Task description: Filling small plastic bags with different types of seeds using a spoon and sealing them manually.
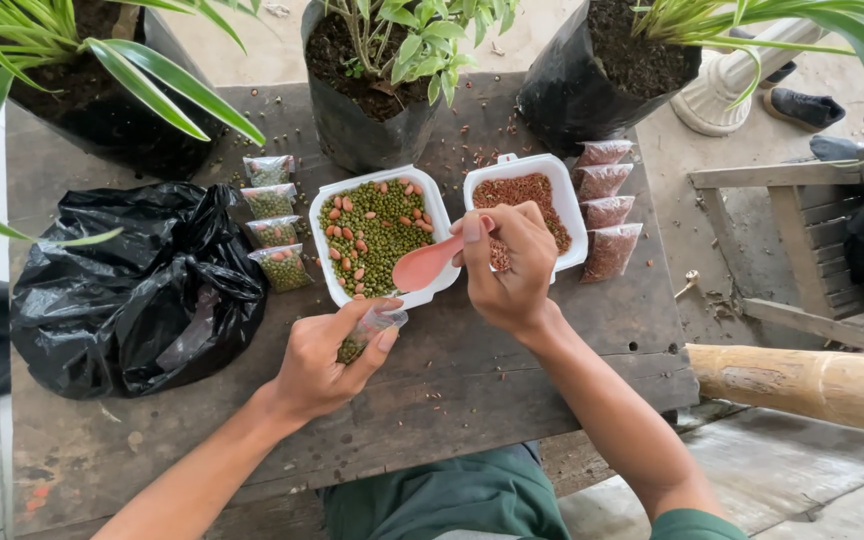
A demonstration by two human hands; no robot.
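A big wooden table (512, 390) lies under both hands. Far to the left of the left hand sits a crumpled black plastic bag (137, 285). Three black pots of green plants (377, 85) stand well past the hands, at the far edge.

Just beyond the hands are two white foam trays. The tray of green beans and peanuts (377, 235) is right in front of the left hand. The tray of small red seeds (527, 200) is partly hidden behind the right hand. Filled little green packets (272, 225) lie in a row to the left of the bean tray, and red packets (604, 205) lie to the right of the right hand.

The right hand (512, 270) is curled around the handle of a pink spoon (424, 265), which points left over the bean tray's near edge. The left hand (327, 355) pinches a small clear bag (367, 335), partly full of green beans, just below the spoon.

Beans could spill onto the table if the spoon tips before it is over the bag's mouth, or if the pinched mouth closes. Loose beans already dot the table.
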